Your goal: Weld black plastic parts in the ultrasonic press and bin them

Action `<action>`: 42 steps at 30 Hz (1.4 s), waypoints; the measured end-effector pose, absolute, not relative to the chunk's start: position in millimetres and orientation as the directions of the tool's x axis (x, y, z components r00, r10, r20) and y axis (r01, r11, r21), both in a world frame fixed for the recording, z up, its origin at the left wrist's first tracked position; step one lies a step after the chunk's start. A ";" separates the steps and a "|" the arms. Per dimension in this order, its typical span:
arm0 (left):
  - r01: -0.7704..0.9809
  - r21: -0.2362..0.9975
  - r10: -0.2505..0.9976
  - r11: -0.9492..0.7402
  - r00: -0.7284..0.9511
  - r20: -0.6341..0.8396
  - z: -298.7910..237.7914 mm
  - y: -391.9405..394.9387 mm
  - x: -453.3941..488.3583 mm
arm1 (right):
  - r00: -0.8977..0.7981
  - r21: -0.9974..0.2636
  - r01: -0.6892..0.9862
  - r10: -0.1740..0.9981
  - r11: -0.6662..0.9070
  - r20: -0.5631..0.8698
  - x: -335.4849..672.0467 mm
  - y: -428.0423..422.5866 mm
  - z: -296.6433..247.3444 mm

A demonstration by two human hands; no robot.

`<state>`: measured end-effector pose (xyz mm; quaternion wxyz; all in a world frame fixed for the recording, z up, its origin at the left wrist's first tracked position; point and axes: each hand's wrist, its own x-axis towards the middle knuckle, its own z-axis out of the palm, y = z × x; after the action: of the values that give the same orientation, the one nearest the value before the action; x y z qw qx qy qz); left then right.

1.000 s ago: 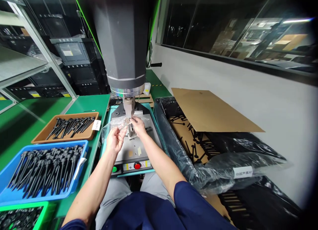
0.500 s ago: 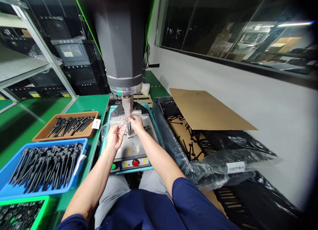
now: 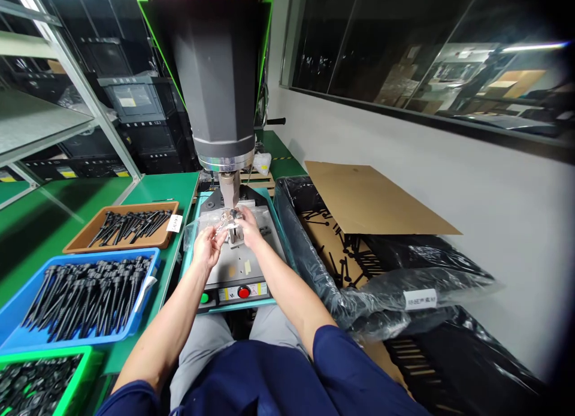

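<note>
Clear crinkled plastic (image 3: 220,218) lies around the small metal fixture (image 3: 234,236) under the press head (image 3: 230,188). My left hand (image 3: 209,246) is at the left of the fixture, its fingers pinched on the edge of the plastic. On the other side, my right hand (image 3: 250,229) has its thumb and fingers curled close to the fixture's top. A small black part (image 3: 234,214) shows between the hands, just below the press head. What the right fingertips hold is too small to make out.
At left stand an orange tray (image 3: 67,246) and a blue tray (image 3: 150,284) of black threaded rods, and a green bin (image 3: 92,368) of small black parts. A plastic-lined box (image 3: 309,266) with cardboard (image 3: 381,200) is at right. Green (image 3: 204,298) and red (image 3: 243,292) buttons front the machine.
My right hand has drawn slightly right and down from the fixture's top, and the small black part now shows there. My left hand stays almost in place. The view has tilted slightly.
</note>
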<state>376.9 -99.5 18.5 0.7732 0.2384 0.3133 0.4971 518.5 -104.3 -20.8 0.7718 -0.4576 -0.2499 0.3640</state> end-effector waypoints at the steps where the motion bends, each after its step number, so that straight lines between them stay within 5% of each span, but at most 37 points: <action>1: -0.614 0.687 0.919 0.388 0.309 -0.244 16.4 -99.4 377.0 | 0.595 -0.831 -0.438 0.803 0.343 0.017 522.2 -110.2 -23.5; 5: -0.598 0.719 0.933 0.354 0.283 -0.224 6.2 -96.2 379.5 | 0.518 -0.524 -0.759 0.846 0.387 -0.126 537.9 -137.0 -27.2; 9: -0.577 0.769 0.956 0.277 0.243 -0.162 -4.9 -89.7 381.4 | 0.440 -0.322 -0.867 0.888 0.381 -0.134 551.5 -156.8 -19.9; 16: -0.549 0.827 0.977 0.121 0.215 0.000 -5.8 -67.7 373.1 | 0.585 -0.614 -0.720 0.759 0.323 -0.286 562.0 -157.8 -12.6; 21: -0.579 0.808 0.974 0.107 0.223 0.031 15.7 -26.0 375.8 | 0.684 -0.663 -0.607 0.713 0.439 -0.154 535.5 -164.5 -16.8; 27: -0.608 0.698 0.903 0.379 0.407 -0.136 33.1 1.6 376.9 | 0.708 -0.751 -0.411 0.700 0.517 0.094 480.7 -167.2 -31.7; 34: -0.476 0.671 0.777 0.569 0.578 -0.249 2.4 -41.1 356.5 | 0.569 -0.787 -0.493 0.822 0.371 0.031 464.3 -160.6 -56.1; 37: -0.390 0.737 0.767 0.551 0.586 -0.263 1.4 -49.1 361.1 | 0.480 -0.689 -0.676 0.865 0.260 -0.144 476.0 -158.1 -62.6; 42: -0.340 0.833 0.836 0.436 0.497 -0.235 6.1 -50.5 368.4 | 0.334 -0.272 -0.929 0.882 0.250 -0.333 517.3 -160.4 -58.5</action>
<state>368.4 -50.5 6.1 0.7800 0.3741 0.3310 0.3768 517.3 -160.4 -58.5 0.7885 -0.2132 0.0558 0.5742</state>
